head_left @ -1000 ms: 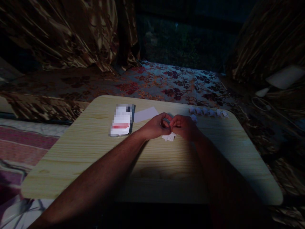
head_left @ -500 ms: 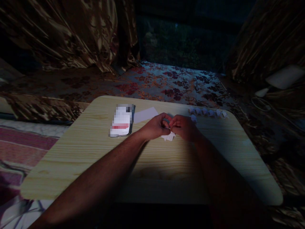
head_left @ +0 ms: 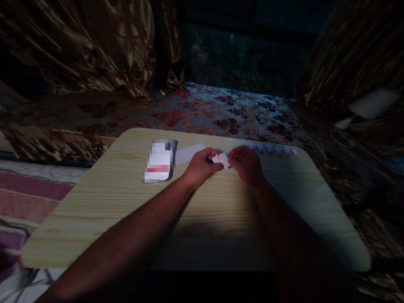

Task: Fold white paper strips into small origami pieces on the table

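Observation:
Over the wooden table [head_left: 126, 219], a small folded piece of white paper [head_left: 221, 159] is held up between my two hands. My left hand [head_left: 203, 166] is closed, pinching the paper's left side between thumb and fingers. My right hand [head_left: 247, 164] is also closed, its thumb and fingertips at the paper's right edge. A row of several small folded paper pieces [head_left: 274, 149] lies behind my right hand, near the table's far edge. Flat white paper [head_left: 190, 153] rests beyond my left hand.
A phone-like object [head_left: 158, 160], blurred out by pixels, lies left of the flat paper. Behind the table is a ledge with flowered cloth [head_left: 227, 105]. A white lamp [head_left: 374, 104] with a cable stands at the right. Gold curtains [head_left: 126, 46] hang at the back.
The folded paper has turned and risen between my hands, so more of its face shows. My right hand has shifted slightly right, and the fingertips of both hands have moved apart.

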`<state>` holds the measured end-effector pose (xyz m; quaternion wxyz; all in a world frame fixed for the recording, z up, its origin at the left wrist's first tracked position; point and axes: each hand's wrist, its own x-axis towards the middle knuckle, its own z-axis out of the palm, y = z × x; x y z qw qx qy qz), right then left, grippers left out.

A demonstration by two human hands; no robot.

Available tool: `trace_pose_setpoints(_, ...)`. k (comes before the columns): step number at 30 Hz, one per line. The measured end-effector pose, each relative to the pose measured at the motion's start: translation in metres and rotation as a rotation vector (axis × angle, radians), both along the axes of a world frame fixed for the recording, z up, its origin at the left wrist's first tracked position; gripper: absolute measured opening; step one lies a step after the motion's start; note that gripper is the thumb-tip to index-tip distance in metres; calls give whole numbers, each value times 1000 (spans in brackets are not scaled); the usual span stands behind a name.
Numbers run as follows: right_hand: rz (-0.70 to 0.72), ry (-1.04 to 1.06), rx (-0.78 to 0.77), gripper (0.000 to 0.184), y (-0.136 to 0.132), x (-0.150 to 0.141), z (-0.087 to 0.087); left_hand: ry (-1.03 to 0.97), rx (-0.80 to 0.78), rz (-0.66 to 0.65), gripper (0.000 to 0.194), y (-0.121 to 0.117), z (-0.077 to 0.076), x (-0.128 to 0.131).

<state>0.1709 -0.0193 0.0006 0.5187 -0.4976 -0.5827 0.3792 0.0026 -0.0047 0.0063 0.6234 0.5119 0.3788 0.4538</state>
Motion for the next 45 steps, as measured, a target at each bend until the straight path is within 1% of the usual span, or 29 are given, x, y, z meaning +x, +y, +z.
trace_pose_setpoints(3, 14, 36, -17, 23, -1, -2, 2, -55, -46, 63, 29, 1, -1, 0)
trace_pose_setpoints(6, 36, 85, -26, 29, -3, -5, 5, -94, -63, 86, 28, 2, -2, 0)
trace_pose_setpoints(10, -14, 107, -29, 37, -4, -7, 6, -107, -62, 38, 25, 1, -2, 1)
trace_pose_setpoints(13, -33, 113, -19, 39, -4, -8, 5, -66, -60, -10, 26, -1, 1, 1)
trace_pose_setpoints(19, -28, 55, 9, 40, -6, -9, 4, -6, -57, -16, 33, -2, 1, 0)
trace_pose_setpoints(24, -26, 45, 36, 37, -5, -9, 1, -17, -47, -22, 30, -3, 0, 0)
trace_pose_setpoints(29, -49, -35, 26, 36, -7, -9, 3, 27, -5, 16, 26, -4, 0, 1)
trace_pose_setpoints(37, -33, 24, 48, 35, -8, -11, 5, 59, -8, 25, 27, -5, 2, 1)
trace_pose_setpoints(41, -31, 27, 48, 35, -8, -11, 4, 50, 8, 29, 24, -5, 1, 1)
trace_pose_setpoints(45, -21, 72, 45, 34, -8, -11, 5, 23, 15, 35, 24, -4, 0, 1)
